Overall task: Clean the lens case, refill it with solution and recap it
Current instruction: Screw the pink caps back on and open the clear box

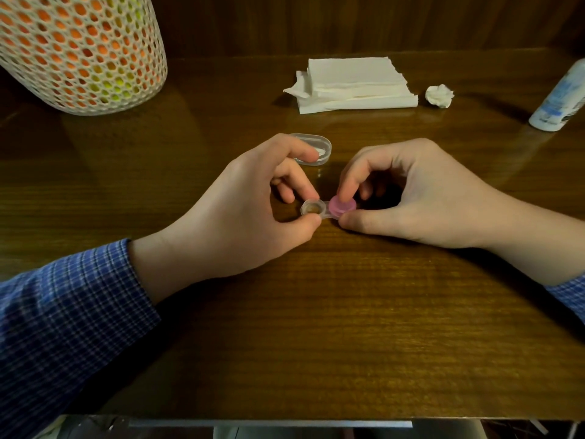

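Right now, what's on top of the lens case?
A pink cap covers the lens case's right well, under the right hand's fingertip. The left well is uncapped. The capped well's inside is hidden.

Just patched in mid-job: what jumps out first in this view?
At centre, both hands work a small lens case on the wooden table: the left hand pinches its open clear well, while the right hand has its grip on the pink cap. Far left stands a white mesh basket glowing orange; a stack of white napkins lies behind.
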`<state>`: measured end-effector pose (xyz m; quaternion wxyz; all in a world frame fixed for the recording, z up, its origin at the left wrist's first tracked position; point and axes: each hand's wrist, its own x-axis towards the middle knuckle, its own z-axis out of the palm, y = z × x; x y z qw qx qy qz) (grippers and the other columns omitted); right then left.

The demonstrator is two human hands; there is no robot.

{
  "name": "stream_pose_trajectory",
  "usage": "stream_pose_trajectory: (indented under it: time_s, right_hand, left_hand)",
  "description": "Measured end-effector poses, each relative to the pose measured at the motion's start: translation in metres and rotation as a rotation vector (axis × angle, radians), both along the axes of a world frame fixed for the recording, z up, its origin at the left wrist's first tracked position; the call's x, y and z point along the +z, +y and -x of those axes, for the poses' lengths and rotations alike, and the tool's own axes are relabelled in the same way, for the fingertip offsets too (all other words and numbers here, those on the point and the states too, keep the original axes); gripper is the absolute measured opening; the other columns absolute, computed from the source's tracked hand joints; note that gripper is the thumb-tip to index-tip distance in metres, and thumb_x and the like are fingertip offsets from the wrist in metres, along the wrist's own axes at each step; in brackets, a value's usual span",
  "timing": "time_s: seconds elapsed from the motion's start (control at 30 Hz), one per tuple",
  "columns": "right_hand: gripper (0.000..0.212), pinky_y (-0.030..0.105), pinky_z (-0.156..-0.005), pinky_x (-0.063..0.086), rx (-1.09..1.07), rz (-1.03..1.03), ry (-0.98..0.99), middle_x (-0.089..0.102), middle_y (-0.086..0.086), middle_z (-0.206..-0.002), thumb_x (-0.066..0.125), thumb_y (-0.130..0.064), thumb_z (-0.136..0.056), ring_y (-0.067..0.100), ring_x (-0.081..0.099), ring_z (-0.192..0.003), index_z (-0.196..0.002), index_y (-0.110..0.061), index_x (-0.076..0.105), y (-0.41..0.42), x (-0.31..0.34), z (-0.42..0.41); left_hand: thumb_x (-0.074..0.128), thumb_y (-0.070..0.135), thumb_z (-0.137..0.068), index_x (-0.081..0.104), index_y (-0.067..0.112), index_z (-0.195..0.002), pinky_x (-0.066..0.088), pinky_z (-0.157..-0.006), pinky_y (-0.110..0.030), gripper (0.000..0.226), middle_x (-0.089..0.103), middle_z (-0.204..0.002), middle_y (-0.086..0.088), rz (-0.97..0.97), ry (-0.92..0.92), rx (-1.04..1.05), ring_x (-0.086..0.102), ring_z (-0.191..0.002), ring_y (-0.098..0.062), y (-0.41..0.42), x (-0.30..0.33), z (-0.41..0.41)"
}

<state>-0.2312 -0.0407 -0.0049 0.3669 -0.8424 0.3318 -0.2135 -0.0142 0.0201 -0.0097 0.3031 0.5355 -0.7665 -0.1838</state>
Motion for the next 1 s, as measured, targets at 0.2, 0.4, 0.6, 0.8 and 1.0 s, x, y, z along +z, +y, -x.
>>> stream_pose_trajectory:
  time_s: [0.2, 0.4, 0.6, 0.8, 1.0]
  right_hand:
    - [0.015, 0.042, -0.084, 0.057, -0.002, 0.048, -0.007, 0.073, -0.008, -0.093, 0.084, -0.037, -0.074, 0.015, 0.068, -0.091, -0.083, -0.027, 0.076, 0.0009, -0.0005, -0.0008]
    - [0.004, 0.027, -0.092, 0.054, 0.059, 0.070, -0.001, 0.075, -0.010, -0.105, 0.082, -0.020, -0.080, 0.009, 0.070, -0.104, -0.082, -0.022, 0.079, 0.0005, -0.0003, 0.0026]
    - [0.010, 0.039, -0.082, 0.058, 0.026, 0.094, 0.008, 0.074, -0.007, -0.095, 0.082, -0.028, -0.079, 0.015, 0.069, -0.091, -0.087, -0.024, 0.078, 0.0015, -0.0022, 0.0012]
    - [0.010, 0.034, -0.082, 0.058, 0.043, 0.126, 0.000, 0.073, -0.006, -0.099, 0.082, -0.028, -0.079, 0.015, 0.069, -0.093, -0.085, -0.022, 0.077, 0.0035, -0.0025, 0.0007]
    - [0.007, 0.038, -0.084, 0.059, 0.057, 0.107, 0.020, 0.076, -0.008, -0.098, 0.080, -0.022, -0.082, 0.016, 0.071, -0.094, -0.089, -0.024, 0.077, 0.0024, -0.0012, 0.0036]
  left_hand:
    - [0.079, 0.030, -0.077, 0.057, 0.016, -0.132, 0.042, -0.071, -0.003, 0.061, 0.074, -0.092, 0.017, -0.008, 0.002, -0.004, 0.065, -0.090, 0.000, -0.0008, 0.0008, 0.0000]
    - [0.077, 0.034, -0.076, 0.056, 0.017, -0.133, 0.043, -0.071, -0.003, 0.063, 0.073, -0.092, 0.016, -0.016, 0.008, -0.009, 0.065, -0.091, 0.000, -0.0006, 0.0006, 0.0002]
    - [0.079, 0.030, -0.077, 0.057, 0.016, -0.132, 0.042, -0.071, -0.003, 0.061, 0.073, -0.092, 0.016, -0.007, 0.002, -0.005, 0.065, -0.090, 0.001, -0.0004, 0.0011, 0.0004]
    - [0.084, 0.023, -0.080, 0.056, 0.016, -0.133, 0.043, -0.071, -0.003, 0.060, 0.074, -0.093, 0.016, 0.000, -0.012, 0.004, 0.065, -0.091, 0.000, -0.0011, 0.0005, -0.0004]
    - [0.084, 0.020, -0.080, 0.056, 0.013, -0.132, 0.043, -0.071, -0.003, 0.059, 0.075, -0.092, 0.013, 0.009, 0.002, -0.006, 0.066, -0.090, -0.001, -0.0012, -0.0008, -0.0004]
